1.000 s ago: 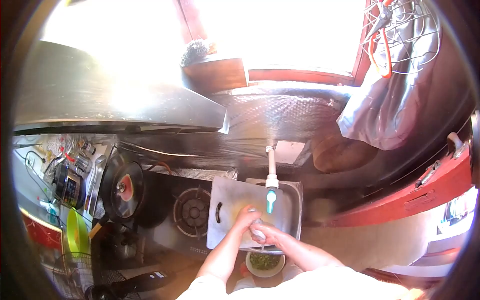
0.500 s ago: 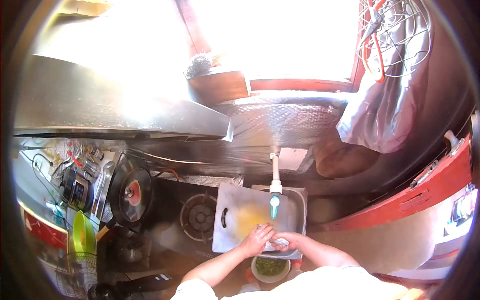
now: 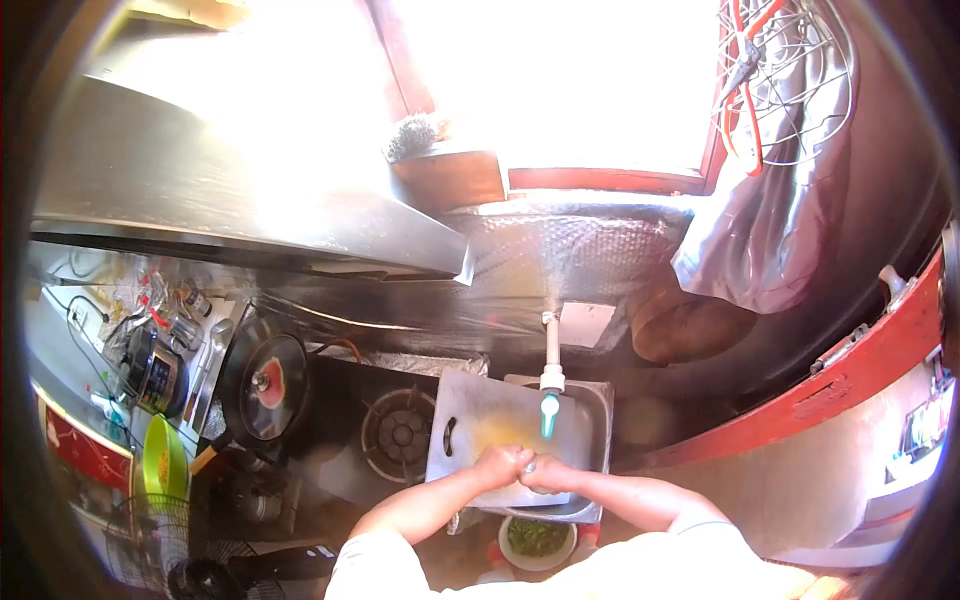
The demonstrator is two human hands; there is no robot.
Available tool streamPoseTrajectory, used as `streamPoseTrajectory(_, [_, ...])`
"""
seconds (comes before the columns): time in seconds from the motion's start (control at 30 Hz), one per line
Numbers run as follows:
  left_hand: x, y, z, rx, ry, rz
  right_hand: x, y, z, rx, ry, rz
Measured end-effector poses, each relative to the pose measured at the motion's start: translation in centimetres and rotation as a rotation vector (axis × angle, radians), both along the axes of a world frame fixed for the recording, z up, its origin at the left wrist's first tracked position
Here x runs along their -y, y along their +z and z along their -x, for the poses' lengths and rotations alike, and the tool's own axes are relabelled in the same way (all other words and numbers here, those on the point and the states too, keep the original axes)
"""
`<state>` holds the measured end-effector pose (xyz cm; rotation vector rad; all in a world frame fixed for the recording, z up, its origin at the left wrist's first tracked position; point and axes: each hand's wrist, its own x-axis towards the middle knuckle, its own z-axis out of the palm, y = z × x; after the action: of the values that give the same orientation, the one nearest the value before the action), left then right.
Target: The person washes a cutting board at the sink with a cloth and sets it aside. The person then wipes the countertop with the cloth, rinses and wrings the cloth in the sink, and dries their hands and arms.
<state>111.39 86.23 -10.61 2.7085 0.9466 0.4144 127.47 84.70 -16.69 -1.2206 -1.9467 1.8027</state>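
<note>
- Two hands press together: left hand (image 3: 503, 466) and right hand (image 3: 545, 475) curl tightly around a pale scrap (image 3: 529, 467), nearly hidden by fingers, so I cannot tell what it is.
- Beneath them, a board (image 3: 468, 400) covers much of the sink (image 3: 604, 430).
- Just beyond them hangs the tap (image 3: 552, 375).
- Nearer the body sits a bowl (image 3: 540, 563) of greens (image 3: 538, 537), hard to make out.
</note>
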Motion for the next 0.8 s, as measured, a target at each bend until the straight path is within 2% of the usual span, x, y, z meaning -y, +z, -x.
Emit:
streamPoseTrajectory(0.03, [0.3, -0.4, 0.0, -0.077, 0.051, 0.089, 0.0, -2.5, 0.5, 0.127, 0.065, -0.409])
streamPoseTrajectory(0.1, [0.9, -1.6, -0.7, -0.148, 0.093, 0.181, 0.9, -0.6, -0.4, 0.169, -0.01, -0.46])
streamPoseTrajectory(0.17, [1.3, -3.0, -1.4, -0.179, 0.248, 0.319, 1.3, 2.2, -1.1, 0.241, -0.153, -0.566])
streamPoseTrajectory(0.2, [1.6, -3.0, -2.0, -0.177, 0.246, 0.318, 1.0, 2.3, -1.4, 0.243, -0.154, -0.566])
streamPoseTrajectory(0.27, [2.3, -2.8, -3.2, -0.083, 0.483, 0.49, 0.3, 2.1, -2.2, 0.36, -0.025, -0.676])
streamPoseTrajectory(0.3, [2.6, -3.9, -3.3, -0.083, 0.483, 0.488, 0.1, 2.3, -2.4, 0.36, -0.026, -0.678])
streamPoseTrajectory(0.37, [3.1, -6.7, -3.4, 0.153, 0.632, 0.717, -0.2, 2.7, -2.8, 0.4, 0.063, -0.754])
streamPoseTrajectory(0.4, [3.3, -5.1, -3.8, 0.154, 0.633, 0.718, -0.1, 2.8, -2.8, 0.401, 0.064, -0.753])
streamPoseTrajectory(0.47, [3.3, -0.1, -5.1, 0.384, 0.899, 1.286, -0.1, 3.0, -2.8, 0.454, 0.02, -0.755])
streamPoseTrajectory(0.5, [3.4, -0.7, -5.0, 0.389, 0.898, 1.288, -0.2, 2.9, -2.8, 0.458, 0.023, -0.756])
streamPoseTrajectory(0.57, [3.7, -2.7, -4.6, 0.727, 0.954, 1.489, -0.3, 2.5, -2.9, 0.438, -0.008, -0.744])
streamPoseTrajectory(0.7, [4.4, -2.1, -3.7, 0.928, 0.93, 1.561, 0.4, 3.9, -3.3, 0.41, -0.046, -0.711])
streamPoseTrajectory(0.77, [4.5, -1.7, -2.3, 1.251, 0.929, 1.719, 1.4, 3.7, -3.6, 0.349, -0.081, -0.654])
streamPoseTrajectory(0.8, [4.1, -2.4, -1.6, 1.233, 0.886, 1.671, 1.6, 3.4, -3.4, 0.351, -0.066, -0.648])
